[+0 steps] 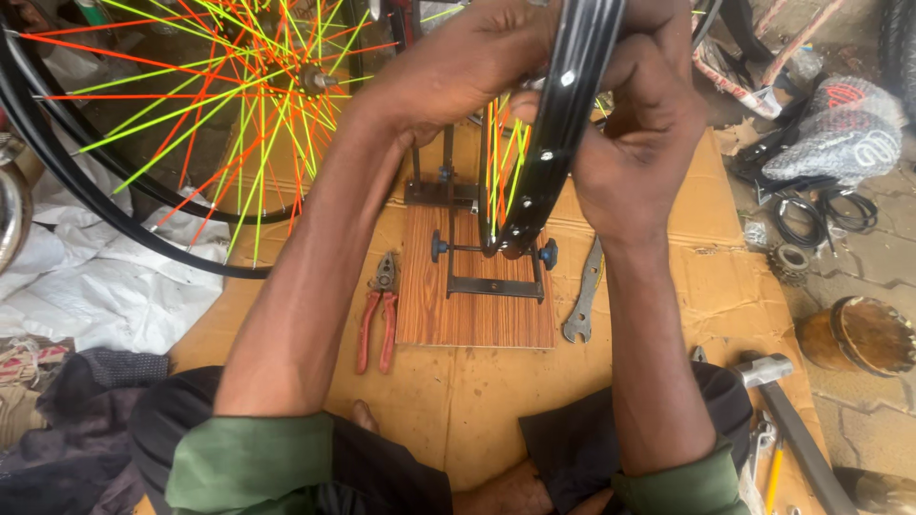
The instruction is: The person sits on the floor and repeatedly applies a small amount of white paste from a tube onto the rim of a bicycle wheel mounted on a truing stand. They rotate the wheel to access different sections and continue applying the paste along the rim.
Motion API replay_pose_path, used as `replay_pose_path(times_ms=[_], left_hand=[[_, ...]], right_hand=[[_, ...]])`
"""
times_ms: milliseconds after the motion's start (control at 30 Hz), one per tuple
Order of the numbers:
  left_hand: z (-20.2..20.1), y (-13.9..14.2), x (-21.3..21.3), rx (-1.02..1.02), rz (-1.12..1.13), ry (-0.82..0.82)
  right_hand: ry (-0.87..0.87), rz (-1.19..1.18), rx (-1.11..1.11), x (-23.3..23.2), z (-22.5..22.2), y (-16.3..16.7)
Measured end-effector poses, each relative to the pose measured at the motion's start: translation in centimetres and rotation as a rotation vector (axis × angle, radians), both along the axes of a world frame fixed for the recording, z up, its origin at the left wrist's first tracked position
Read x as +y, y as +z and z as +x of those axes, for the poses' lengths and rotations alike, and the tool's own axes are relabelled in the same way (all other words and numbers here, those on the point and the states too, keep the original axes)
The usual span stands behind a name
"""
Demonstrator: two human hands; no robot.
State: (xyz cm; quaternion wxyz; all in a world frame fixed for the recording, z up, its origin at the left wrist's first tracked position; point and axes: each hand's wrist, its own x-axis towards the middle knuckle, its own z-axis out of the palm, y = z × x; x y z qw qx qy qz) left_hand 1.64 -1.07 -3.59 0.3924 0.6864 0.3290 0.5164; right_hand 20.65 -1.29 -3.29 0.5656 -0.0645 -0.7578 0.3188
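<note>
left hand [458, 67] clenched in grip, right hand [634, 143] curled, forearms raised

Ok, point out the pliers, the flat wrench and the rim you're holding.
pliers [378, 319]: head view, on the red handles.
flat wrench [584, 303]: head view, on the middle of its shaft.
black rim [565, 114]: head view, on the bare outer face between both hands.
</note>
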Motion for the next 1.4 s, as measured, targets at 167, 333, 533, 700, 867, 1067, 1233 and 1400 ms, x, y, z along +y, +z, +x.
replay_pose_path(times_ms=[167,333,533,700,867,1067,1233,1400], left_hand=[[0.9,-1.6,-0.9,-0.084,0.292,0.428],[4.3,-2.0,-6.1,-0.373,0.347,0.661],[8.7,-2.8,-10.7,0.317,0.644,1.035],[9.5,-2.4,-9.7,0.346,0.442,1.117],[9.4,-1.8,-9.4,0.245,0.473,1.067],[9.5,-2.6,-9.3,0.165,0.572,1.027],[9.6,-2.8,-9.2,0.129,0.479,0.984],[9.5,-3.0,-9.1,0.119,0.541,0.961]], right_hand=[[0.089,-0.247,0.017,-0.1,0.0,0.7],[0.185,-0.239,0.027,0.0,-0.2,1.3],[0.28,-0.322,0.017,1.3,-0.9,0.5],[0.347,-0.314,-0.014,3.1,-1.2,-0.1],[0.423,-0.303,0.176,3.8,-2.0,-0.7],[0.333,-0.327,0.097,4.7,-1.5,-0.3],[0.284,-0.197,-0.053,5.1,-0.7,-0.6],[0.338,-0.306,0.091,4.4,-1.5,-0.8]])
